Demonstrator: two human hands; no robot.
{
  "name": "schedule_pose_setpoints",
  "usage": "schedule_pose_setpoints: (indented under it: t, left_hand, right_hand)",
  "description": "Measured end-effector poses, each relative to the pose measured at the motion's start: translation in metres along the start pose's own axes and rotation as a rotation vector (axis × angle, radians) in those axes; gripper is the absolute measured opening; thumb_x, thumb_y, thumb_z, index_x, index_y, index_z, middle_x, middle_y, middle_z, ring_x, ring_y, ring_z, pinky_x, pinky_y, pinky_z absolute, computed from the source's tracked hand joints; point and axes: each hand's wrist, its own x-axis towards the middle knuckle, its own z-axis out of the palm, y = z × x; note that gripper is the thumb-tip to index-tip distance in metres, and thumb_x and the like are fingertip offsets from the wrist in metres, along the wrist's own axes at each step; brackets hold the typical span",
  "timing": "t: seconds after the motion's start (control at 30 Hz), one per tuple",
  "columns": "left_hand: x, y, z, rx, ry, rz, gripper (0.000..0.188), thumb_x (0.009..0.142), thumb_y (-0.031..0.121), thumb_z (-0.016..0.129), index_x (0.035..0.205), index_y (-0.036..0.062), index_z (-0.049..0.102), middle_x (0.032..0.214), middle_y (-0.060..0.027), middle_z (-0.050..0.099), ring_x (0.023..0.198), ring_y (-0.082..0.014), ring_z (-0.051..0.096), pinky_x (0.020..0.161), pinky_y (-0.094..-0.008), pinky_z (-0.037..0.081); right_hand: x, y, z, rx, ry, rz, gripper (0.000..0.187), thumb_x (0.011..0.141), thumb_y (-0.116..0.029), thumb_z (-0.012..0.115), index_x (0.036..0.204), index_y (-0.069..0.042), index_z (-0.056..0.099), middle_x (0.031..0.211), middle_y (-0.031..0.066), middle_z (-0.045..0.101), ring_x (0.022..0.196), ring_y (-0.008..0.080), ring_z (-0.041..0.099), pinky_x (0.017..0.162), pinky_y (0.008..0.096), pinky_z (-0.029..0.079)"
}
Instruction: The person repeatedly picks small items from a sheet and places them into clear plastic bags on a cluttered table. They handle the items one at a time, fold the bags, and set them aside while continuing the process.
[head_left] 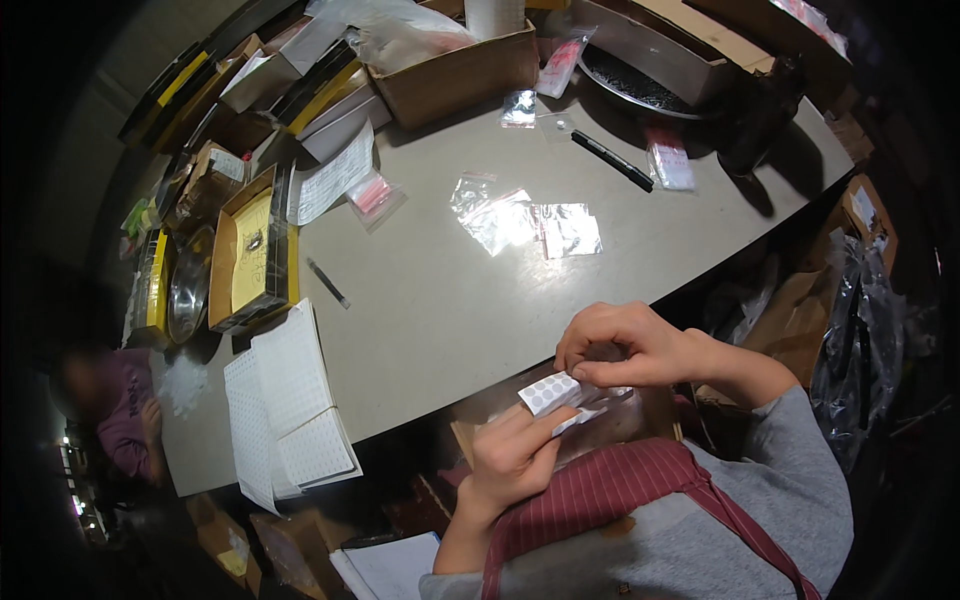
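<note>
My left hand (515,455) grips a small white sheet of round stickers (549,394) in front of my apron, below the table's near edge. Its thumb presses across the sheet's lower part, and a folded white strip shows beside the thumb. At the sheet's upper right corner my right hand (630,345) is closed in a pinch, its thumb and fingertips touching or nearly touching the edge. Whatever sits between those fingertips is too small to tell. Several clear zip bags (510,220) lie on the grey table (400,330) beyond my hands.
A black marker (612,160) lies at the back right, near a round tray of dark small parts (640,85). Label sheets (285,410) overhang the table's left edge. Open boxes (255,250) line the left and back. Another person (125,415) is at far left.
</note>
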Motion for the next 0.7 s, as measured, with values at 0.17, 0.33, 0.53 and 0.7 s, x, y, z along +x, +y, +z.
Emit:
schedule_pose_setpoints:
  t: [0.17, 0.33, 0.53, 0.7]
  left_hand:
    - [-0.001, -0.003, 0.001, -0.004, 0.017, -0.015, 0.037, 0.072, -0.008, 0.07, 0.105, 0.0043, 0.08, 0.068, -0.0098, 0.06, 0.058, -0.0246, 0.059, 0.055, -0.0347, 0.046]
    - [0.004, 0.001, -0.002, -0.03, 0.066, -0.041, 0.033, 0.074, -0.007, 0.072, 0.104, 0.0031, 0.08, 0.065, -0.0089, 0.058, 0.056, -0.0237, 0.056, 0.054, -0.0344, 0.044]
    - [-0.004, -0.002, -0.004, -0.059, 0.094, -0.156, 0.029, 0.076, -0.007, 0.072, 0.102, 0.0028, 0.08, 0.065, -0.0088, 0.059, 0.057, -0.0223, 0.056, 0.055, -0.0339, 0.044]
    - [-0.003, -0.001, -0.004, -0.094, 0.108, -0.147, 0.028, 0.077, -0.007, 0.072, 0.103, 0.0023, 0.08, 0.067, -0.0096, 0.061, 0.058, -0.0213, 0.057, 0.055, -0.0331, 0.044]
  right_hand:
    - [0.015, 0.018, -0.019, -0.293, 0.2, -0.168, 0.024, 0.084, -0.018, 0.074, 0.103, -0.004, 0.068, 0.096, 0.0152, 0.07, 0.095, 0.0324, 0.068, 0.09, 0.0418, 0.054]
    - [0.025, 0.036, -0.054, -0.987, 0.425, -0.225, 0.018, 0.083, -0.004, 0.075, 0.094, -0.002, 0.061, 0.094, 0.0144, 0.07, 0.091, 0.0336, 0.067, 0.093, 0.0422, 0.052]
    - [0.013, 0.013, -0.039, -0.974, 0.296, -0.192, 0.02, 0.082, -0.003, 0.077, 0.097, -0.003, 0.064, 0.084, 0.0116, 0.066, 0.08, 0.0298, 0.066, 0.087, 0.0409, 0.053]
    - [0.034, 0.025, -0.065, -0.97, 0.283, -0.468, 0.015, 0.081, -0.006, 0.071, 0.094, -0.007, 0.064, 0.091, 0.0074, 0.067, 0.088, 0.0261, 0.067, 0.095, 0.0402, 0.052]
